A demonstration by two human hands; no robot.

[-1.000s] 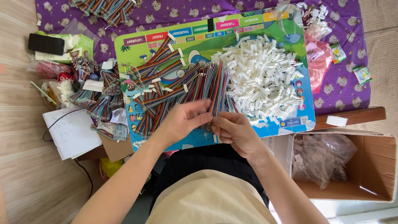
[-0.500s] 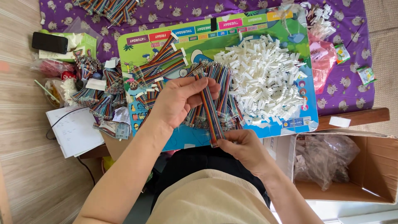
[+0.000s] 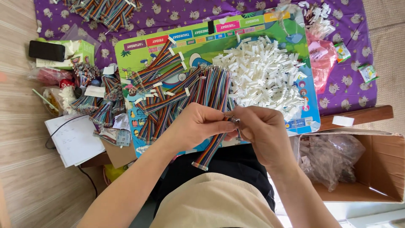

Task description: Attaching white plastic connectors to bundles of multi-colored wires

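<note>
Head camera looks straight down on a person seated at a low board, both hands meeting over a striped ribbon cable (image 3: 209,148). Left hand (image 3: 195,125) is closed, thumb and fingers pinching the cable near its upper end; right hand (image 3: 262,128) is curled shut around the same spot, fingertips pressed to the small connector between the two hands. The cable hangs from that pinch down toward the lap, its lower end over the dark trousers.

Just beyond the hands lies a fan of many more multicoloured cables (image 3: 181,90), spread across a bright children's play mat (image 3: 139,52) in green and blue, which carries a row of small coloured label blocks along its top edge. To the right on the same mat sits a heap of white plastic connectors (image 3: 265,76). A pink plastic bag (image 3: 320,59) lies at the mat's right edge on the purple patterned cloth (image 3: 350,88), with two small green sachets (image 3: 368,71) further right.

At the left, a black phone (image 3: 46,50) rests on a green box (image 3: 80,50), with bundled cables and white paper tags below it and a notepad (image 3: 74,139) nearer the person. At the right stands an open cardboard box (image 3: 379,169) holding a crumpled clear bag (image 3: 329,158).
</note>
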